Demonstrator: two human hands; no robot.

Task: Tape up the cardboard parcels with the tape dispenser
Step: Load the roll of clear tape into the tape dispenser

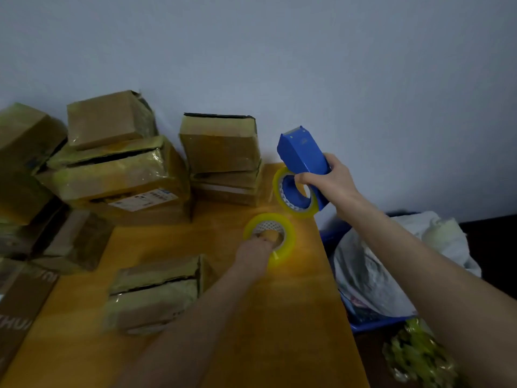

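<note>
Blurred left hand [253, 250], half inside roll [289, 233]

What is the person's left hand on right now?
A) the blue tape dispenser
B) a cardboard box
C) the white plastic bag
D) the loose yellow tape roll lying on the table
D: the left hand has its fingers in the core of the loose tape roll, while the right hand holds the blue tape dispenser.

Dim, bluish, motion-blurred, wide-angle warp.
</note>
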